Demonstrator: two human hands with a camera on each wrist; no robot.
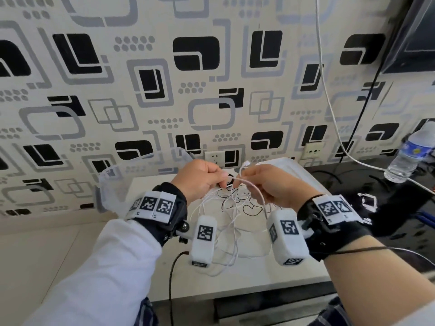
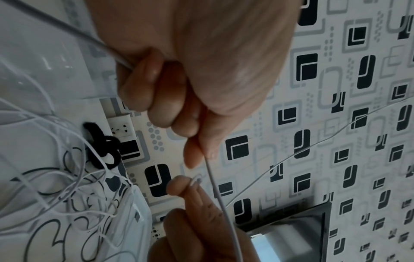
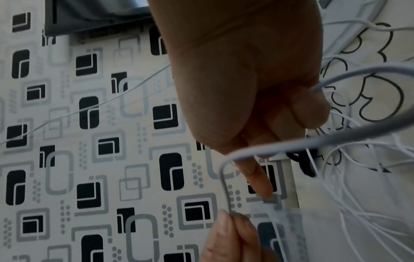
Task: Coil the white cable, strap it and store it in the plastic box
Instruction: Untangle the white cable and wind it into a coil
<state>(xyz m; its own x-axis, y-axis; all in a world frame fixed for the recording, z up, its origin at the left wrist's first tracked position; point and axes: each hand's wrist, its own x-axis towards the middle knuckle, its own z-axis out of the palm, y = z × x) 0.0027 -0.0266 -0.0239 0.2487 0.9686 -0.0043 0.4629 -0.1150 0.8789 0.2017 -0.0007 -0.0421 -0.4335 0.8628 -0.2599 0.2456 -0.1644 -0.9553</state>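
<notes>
The white cable (image 1: 257, 193) lies mostly as a loose tangle (image 1: 231, 231) on the small white patterned table (image 1: 270, 271). Both hands are raised above it, close together. My left hand (image 1: 221, 182) pinches the cable in a closed fist, seen closely as the left hand (image 2: 195, 150). My right hand (image 1: 244, 178) pinches it near its end, and the connector (image 1: 246, 164) sticks up. A short cable loop (image 3: 224, 168) spans between the right hand (image 3: 280, 133) and the left fingers (image 3: 230, 230). The black strap (image 2: 103, 147) lies on the table. The clear plastic box (image 1: 141, 175) stands at back left.
A water bottle (image 1: 409, 156) stands on the dark desk to the right. Wall sockets (image 1: 214, 158) sit behind the table. Another white cable (image 1: 329, 102) hangs down the patterned wall. A black lead (image 1: 171, 278) drops off the table's front edge.
</notes>
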